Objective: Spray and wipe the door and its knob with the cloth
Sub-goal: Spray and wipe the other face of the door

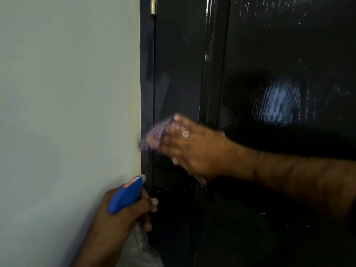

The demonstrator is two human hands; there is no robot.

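Wiping stage, hinge side of the door [269,54]. Right hand [194,149] flat against the dark panel, fingers spread, pressing the purple cloth [154,134] onto the door's left edge where it meets the frame and pale wall [67,93]; the cloth is blurred, so a stroke looks to be in progress. This grip is a flat press, not a fist: the cloth is pinned under the fingers.

Left hand [123,214] low and near, grip closed round the spray bottle [126,195], blue head pointing towards the door, idle beside the frame.

Panel to the right shows wet sheen and droplets, so spraying seems at least partly done. Brass hinge [153,5] at top. Knob not in view; judged still to do, along with the rest of the panel.
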